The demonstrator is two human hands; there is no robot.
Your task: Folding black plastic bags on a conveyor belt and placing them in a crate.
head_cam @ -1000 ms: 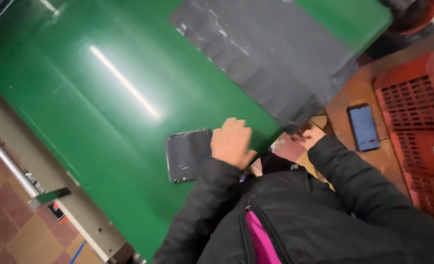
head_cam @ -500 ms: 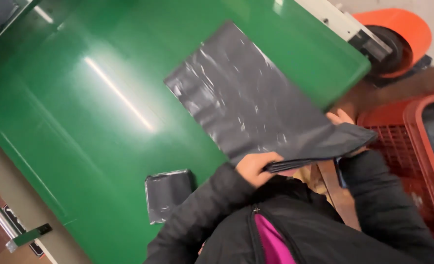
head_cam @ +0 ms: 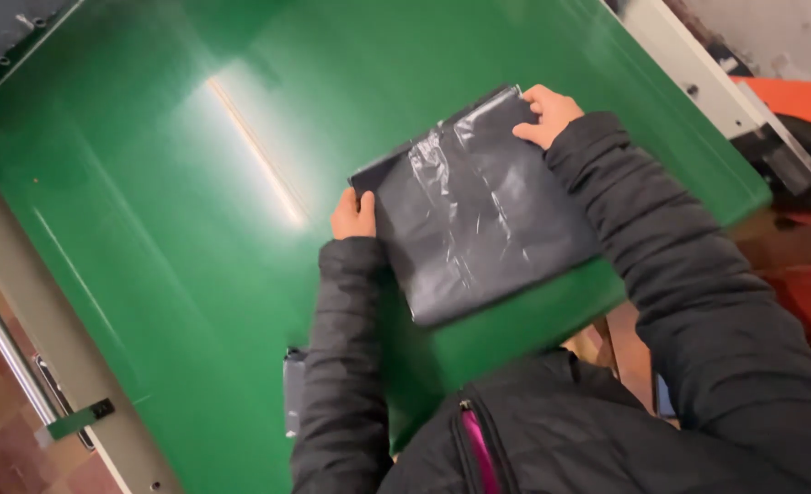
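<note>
A flat dark grey plastic mailing bag (head_cam: 479,210) lies at frame centre on the glossy green conveyor surface (head_cam: 149,229); its contents cannot be made out. The left hand (head_cam: 354,216) pinches its left corner and the right hand (head_cam: 548,113) grips its upper right corner. A second small grey packet (head_cam: 293,393), lower centre, is mostly hidden behind the left black jacket sleeve (head_cam: 346,366).
</note>
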